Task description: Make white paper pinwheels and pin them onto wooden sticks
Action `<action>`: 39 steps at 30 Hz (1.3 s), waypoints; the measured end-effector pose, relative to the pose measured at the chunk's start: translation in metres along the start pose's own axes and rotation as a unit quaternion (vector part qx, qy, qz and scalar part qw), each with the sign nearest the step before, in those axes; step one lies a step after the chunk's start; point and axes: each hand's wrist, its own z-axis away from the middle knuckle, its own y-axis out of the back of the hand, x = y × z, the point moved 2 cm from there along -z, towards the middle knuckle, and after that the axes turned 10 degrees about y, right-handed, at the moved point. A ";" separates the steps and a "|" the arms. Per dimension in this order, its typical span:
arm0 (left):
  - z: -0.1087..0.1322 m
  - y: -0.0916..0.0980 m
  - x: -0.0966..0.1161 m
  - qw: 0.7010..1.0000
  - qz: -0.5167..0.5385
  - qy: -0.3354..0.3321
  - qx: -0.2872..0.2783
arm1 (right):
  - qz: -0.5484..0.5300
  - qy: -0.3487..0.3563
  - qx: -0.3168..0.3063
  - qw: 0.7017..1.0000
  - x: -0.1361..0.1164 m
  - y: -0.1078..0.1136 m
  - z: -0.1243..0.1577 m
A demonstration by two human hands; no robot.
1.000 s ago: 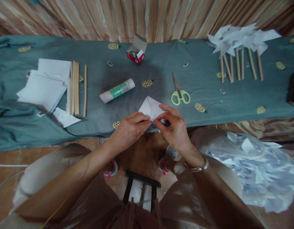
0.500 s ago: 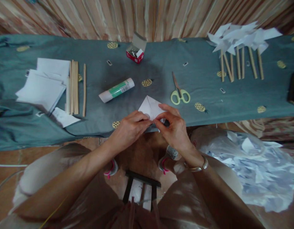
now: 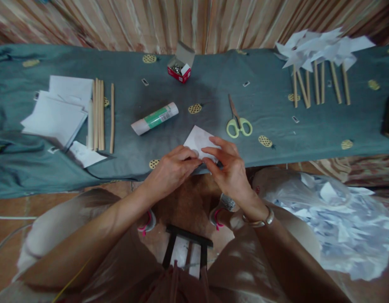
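A white square of paper (image 3: 197, 138) lies with one corner pointing away from me at the table's front edge. My left hand (image 3: 177, 168) pinches its near left side between thumb and bent fingers. On the near right side, my right hand (image 3: 227, 163) has its thumb at the paper's edge and its index finger laid over the surface, and the other fingers curve above it. The near corner is mostly hidden by my fingers. Beyond the paper lie a white and green glue stick (image 3: 156, 118) and green-handled scissors (image 3: 238, 122).
Paper sheets (image 3: 55, 120) and wooden sticks (image 3: 101, 115) lie at the left. An open red box (image 3: 179, 73) of small metal pieces stands at the back. Paper pinwheels (image 3: 323, 48) rest at the far right. A plastic bag (image 3: 342, 227) of paper pieces is below right.
The crease line seen on the paper before no longer shows; its face now looks plain. My right index finger has straightened away from the thumb onto the paper. My left hand has stayed put.
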 end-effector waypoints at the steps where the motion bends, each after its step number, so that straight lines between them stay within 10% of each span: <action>1: 0.000 0.000 0.000 1.000 0.001 -0.001 0.000 | 0.004 0.007 -0.005 1.000 0.000 0.000 0.000; 22: 0.003 0.003 0.002 0.999 -0.053 -0.011 -0.006 | 0.031 0.046 -0.024 0.998 -0.010 -0.003 0.010; 32: -0.003 0.026 -0.034 0.994 -0.101 0.022 0.039 | 0.058 0.042 -0.011 0.997 -0.001 0.008 0.007; 39: 0.002 0.015 -0.008 0.994 -0.108 -0.006 0.017 | 0.050 0.062 -0.024 0.997 -0.013 -0.001 0.006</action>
